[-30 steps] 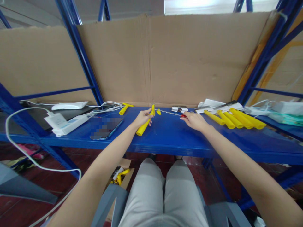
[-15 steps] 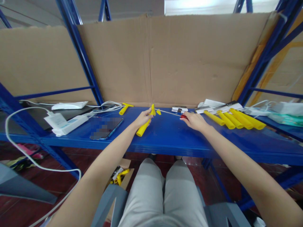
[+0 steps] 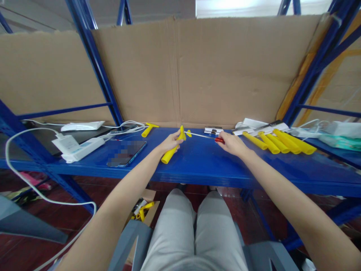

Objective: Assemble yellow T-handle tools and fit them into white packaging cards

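Arms (image 3: 132, 178) stretched forward, left fingers (image 3: 176, 135) hold yellow handle (image 3: 169, 154), right fingers (image 3: 223, 136) a screwdriver (image 3: 219, 140).

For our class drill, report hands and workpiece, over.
Left hand gripping yellow tubular part. Right hand gripping red-handled tool, shaft toward part. Small yellow piece near shaft.

The one view looks from the person's head, above and behind the grip of the left hand (image 3: 170, 143) and right hand (image 3: 231, 143), facing forward and down. The lens sits well back from the grip: both forearms (image 3: 121, 192) stretch away toward it, and the hands look small. The wide frame takes in the lap (image 3: 177, 226) on the near side of the grip, the cardboard (image 3: 225, 71) beyond it, and blue posts (image 3: 99, 71) to either side.
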A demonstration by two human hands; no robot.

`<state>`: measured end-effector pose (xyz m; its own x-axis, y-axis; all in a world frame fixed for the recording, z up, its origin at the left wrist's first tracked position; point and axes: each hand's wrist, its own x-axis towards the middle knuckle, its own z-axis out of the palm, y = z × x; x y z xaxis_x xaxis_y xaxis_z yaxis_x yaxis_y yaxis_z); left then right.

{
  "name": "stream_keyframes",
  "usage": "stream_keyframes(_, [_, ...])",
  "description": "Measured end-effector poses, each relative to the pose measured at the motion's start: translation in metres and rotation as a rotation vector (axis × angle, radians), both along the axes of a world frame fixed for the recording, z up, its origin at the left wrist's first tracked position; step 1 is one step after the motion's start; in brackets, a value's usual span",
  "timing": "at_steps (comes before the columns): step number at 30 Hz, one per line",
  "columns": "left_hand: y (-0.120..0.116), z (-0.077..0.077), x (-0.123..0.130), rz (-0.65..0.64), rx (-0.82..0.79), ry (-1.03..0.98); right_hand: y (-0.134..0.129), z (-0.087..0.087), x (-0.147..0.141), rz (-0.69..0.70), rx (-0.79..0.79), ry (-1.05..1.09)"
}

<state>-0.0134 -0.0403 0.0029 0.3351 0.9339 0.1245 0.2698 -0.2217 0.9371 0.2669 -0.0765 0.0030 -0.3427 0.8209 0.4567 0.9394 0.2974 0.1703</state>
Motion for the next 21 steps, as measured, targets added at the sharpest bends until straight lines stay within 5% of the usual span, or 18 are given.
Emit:
stream_keyframes(9, [-0.0045, 0.0020, 0.0021, 0.048, -0.003, -0.004, -0.0028, 0.0005, -0.0044, -0.061, -0.041, -0.071])
stream_keyframes(21, [-0.0029, 0.0014, 0.0026, 0.068, -0.002, 0.027, 0.0015, -0.0014, 0.0006, 0.020, -0.014, 0.018])
